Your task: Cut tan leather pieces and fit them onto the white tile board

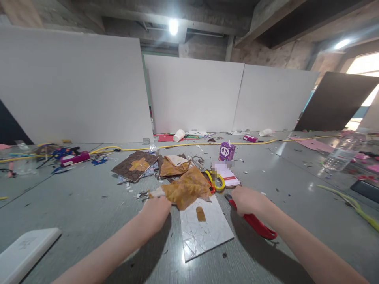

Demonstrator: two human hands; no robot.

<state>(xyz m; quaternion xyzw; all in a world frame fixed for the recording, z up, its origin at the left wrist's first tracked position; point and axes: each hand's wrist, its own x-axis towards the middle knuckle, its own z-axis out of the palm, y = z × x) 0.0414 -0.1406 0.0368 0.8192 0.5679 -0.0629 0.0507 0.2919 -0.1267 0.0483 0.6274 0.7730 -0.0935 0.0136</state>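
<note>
now the left hand (pixel 156 211) pinches a crumpled brown sheet (pixel 188 188), perhaps steadying it, while the right hand (pixel 246 200) grips a red-handled tool (pixel 260 228), with a white board (pixel 207 236) between them.

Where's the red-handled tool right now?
In the head view, the red-handled tool is right of centre, in the right hand, just right of the white patterned board.

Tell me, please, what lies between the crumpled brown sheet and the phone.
The head view shows yellow-looped scissors between the crumpled brown sheet and the phone.
</note>
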